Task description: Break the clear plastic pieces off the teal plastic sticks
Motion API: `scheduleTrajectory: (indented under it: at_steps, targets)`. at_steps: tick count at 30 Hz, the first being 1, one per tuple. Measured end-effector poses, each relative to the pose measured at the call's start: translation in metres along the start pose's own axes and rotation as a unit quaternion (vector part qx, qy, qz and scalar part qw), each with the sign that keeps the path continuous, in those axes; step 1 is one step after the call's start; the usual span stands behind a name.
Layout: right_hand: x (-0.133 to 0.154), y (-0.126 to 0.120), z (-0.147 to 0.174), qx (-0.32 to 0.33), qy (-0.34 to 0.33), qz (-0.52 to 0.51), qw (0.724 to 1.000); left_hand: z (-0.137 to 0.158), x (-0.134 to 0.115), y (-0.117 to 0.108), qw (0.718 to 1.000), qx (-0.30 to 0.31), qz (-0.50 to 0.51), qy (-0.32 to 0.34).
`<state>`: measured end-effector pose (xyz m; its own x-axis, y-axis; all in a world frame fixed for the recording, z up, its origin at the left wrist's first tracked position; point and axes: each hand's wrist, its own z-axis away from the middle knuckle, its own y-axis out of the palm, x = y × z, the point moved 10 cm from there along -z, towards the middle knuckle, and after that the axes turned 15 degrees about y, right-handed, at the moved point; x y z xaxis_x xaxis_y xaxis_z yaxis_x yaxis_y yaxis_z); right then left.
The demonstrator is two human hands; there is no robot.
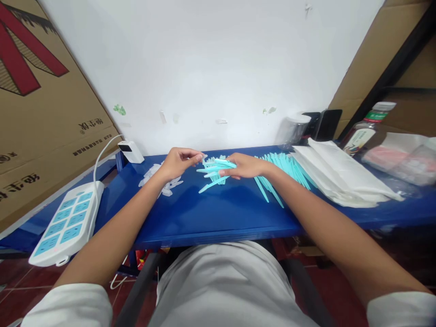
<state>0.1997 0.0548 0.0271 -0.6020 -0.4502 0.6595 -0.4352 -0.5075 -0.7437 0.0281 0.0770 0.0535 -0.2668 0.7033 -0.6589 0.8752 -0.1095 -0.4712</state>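
Note:
My right hand (243,165) is closed around several slim turquoise eyebrow razors (213,171), which fan out to the left from its fingers. Close by on the left, my left hand (182,161) pinches a small clear plastic cap (204,157) near the tips of the held razors. Whether the cap touches a razor, I cannot tell. Under my left wrist lies a loose heap of clear caps (166,188). More turquoise pieces (223,179) lie behind and below the held bunch. A larger spread of turquoise razors (286,165) rests beyond my right forearm, partly hidden by it.
White paper-like bags (344,172) lie on the right of the blue table (200,220). Behind them stand a clear jar (294,129) and a bottle (366,129). On the left are a power strip (64,222), a small white device (131,152) and a large carton (44,113).

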Motion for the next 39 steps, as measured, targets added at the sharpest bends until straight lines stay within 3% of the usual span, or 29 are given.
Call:
scheduleTrajectory:
  at_steps: [11, 22, 39]
  targets:
    - [0.005, 0.005, 0.001, 0.015, -0.022, 0.012, 1.0, 0.005, -0.005, 0.008, 0.998, -0.057, 0.001, 0.012]
    - [0.008, 0.011, 0.002, 0.027, -0.014, 0.007, 1.0, 0.006, -0.009, 0.017, 0.999, -0.045, 0.003, 0.016]
    - [0.005, 0.005, 0.001, 0.017, -0.014, 0.016, 1.0, 0.006, -0.006, 0.009, 0.998, -0.062, -0.009, 0.002]
